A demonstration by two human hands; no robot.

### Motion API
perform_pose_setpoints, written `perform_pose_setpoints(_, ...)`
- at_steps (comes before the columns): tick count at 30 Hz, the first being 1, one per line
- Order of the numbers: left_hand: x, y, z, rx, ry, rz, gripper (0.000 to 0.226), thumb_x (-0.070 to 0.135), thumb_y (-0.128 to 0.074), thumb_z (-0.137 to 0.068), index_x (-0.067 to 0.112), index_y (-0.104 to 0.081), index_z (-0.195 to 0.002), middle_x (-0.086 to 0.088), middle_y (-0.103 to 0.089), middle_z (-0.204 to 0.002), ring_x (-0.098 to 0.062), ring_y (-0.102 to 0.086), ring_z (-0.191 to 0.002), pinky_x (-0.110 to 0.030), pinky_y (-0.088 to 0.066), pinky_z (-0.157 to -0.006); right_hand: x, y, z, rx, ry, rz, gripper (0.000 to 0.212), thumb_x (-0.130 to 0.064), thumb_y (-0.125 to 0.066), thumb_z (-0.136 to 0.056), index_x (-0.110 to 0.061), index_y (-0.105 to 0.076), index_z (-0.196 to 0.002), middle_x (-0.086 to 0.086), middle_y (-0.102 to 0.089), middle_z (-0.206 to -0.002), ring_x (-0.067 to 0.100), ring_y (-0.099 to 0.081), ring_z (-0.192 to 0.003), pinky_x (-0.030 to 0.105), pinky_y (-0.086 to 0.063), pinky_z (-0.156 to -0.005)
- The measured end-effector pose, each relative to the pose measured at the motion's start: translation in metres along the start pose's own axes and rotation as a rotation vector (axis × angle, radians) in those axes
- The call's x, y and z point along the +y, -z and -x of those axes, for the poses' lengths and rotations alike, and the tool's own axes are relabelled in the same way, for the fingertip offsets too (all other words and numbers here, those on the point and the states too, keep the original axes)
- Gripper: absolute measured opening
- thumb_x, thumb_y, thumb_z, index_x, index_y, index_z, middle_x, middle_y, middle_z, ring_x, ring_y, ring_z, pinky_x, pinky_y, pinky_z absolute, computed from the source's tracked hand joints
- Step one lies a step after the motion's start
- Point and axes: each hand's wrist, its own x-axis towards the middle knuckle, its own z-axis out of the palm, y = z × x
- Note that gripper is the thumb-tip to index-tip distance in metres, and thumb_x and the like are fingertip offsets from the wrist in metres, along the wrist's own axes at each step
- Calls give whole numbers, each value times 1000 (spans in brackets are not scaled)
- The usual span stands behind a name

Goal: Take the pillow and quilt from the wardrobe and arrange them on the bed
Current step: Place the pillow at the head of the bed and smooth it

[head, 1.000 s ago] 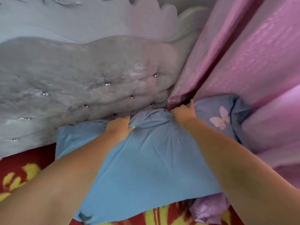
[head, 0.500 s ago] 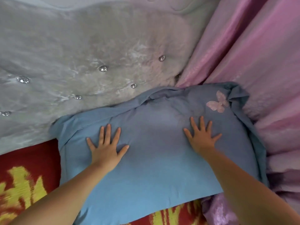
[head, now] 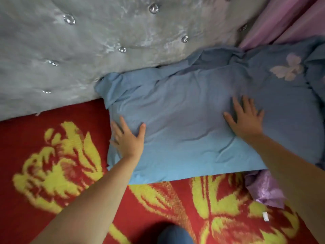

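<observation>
Both hands have slid outward and down across the pillow (head: 202, 120) since half a second ago, the left hand (head: 128, 140) now at its left edge with the thumb spread on top, the right hand (head: 246, 118) flat with fingers splayed wide on the middle-right; neither holds anything. From the head view, the pillow lies flat on the bed, its far edge against the headboard (head: 88, 50) and its right end, with the pale butterfly print (head: 288, 69), tucked toward the pink curtain (head: 290, 20). Its top-left corner is rumpled and folded over, so the smoothing would do best, I judge, with long flat strokes from the pillow's middle out to that corner, then a tug to square it with the headboard. Below the pillow spreads the red and yellow blanket (head: 61, 164); a lilac cloth (head: 263, 189) bunches at its lower right corner. No quilt shows, so that half of the task looks undone
</observation>
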Motion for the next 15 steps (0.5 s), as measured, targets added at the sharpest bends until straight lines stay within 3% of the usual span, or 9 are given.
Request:
perform_pose_setpoints(3, -27, 5, 13, -106, 320, 348, 90, 52, -61, -85, 6, -19, -150, -22, -39, -148, -37, -41, -134, -41, -35, -107, -33, -22, 55, 31, 212, 80, 78, -63, -44, -89, -29, -15, -153, 11, -8, -162, 27, -3, -150, 64, -2, -115)
perform_pose_setpoints(7, -40, 2, 18, -237, 335, 375, 78, 66, -58, -78, 31, -29, -141, -11, -60, -124, -34, -57, -112, -38, -43, -91, -66, -32, 75, 18, 155, 67, 76, -62, -44, -89, -30, -17, -153, 8, -6, -163, 28, 1, -150, 64, 5, -113)
perform_pose_setpoints(10, -31, -18, 55, -318, 319, 445, 76, 65, -59, -77, 32, -29, -139, -3, -60, -111, -21, -54, -91, -31, -39, -80, -58, -26, 67, 40, 29, 24, 69, -63, -35, -91, -36, -15, -152, 1, -6, -163, 29, 4, -150, 65, 7, -112)
perform_pose_setpoints(13, -27, -37, 71, -368, 312, 498, 82, 50, -63, -84, 22, -20, -147, -11, -55, -134, -29, -58, -111, -36, -44, -95, -36, -27, 65, -80, 14, 107, 67, -66, -20, -91, -42, 0, -151, -5, 5, -163, 28, 11, -149, 67, 6, -112)
perform_pose_setpoints(15, -24, -38, 57, -369, 319, 486, 86, 47, -64, -85, 16, -17, -150, -15, -46, -144, -34, -50, -126, -42, -40, -107, -26, -26, 62, -151, 53, 162, 67, -66, -15, -91, -43, 7, -150, -8, 11, -162, 27, 15, -148, 67, 5, -112)
